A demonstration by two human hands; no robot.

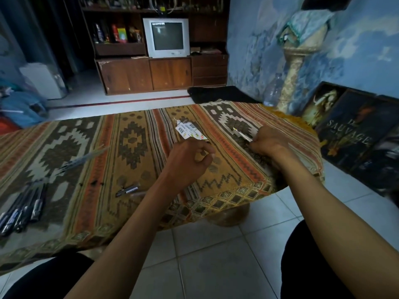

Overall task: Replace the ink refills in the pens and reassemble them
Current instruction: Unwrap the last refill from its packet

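While the pens (20, 209) lie bunched at the far left of the surface (133, 152) and a pen part (127, 190) sits nearer the middle, this looks like the unpacking step. Left hand (190, 157) has its fingers curled by the refill packets (191, 131), holding nothing I can make out. Right hand (268, 140) pinches a torn packet (243, 133). Next up, probably: pull a refill free.

Cloth-covered table (151, 147): pens (21, 210), refill packets (190, 131)
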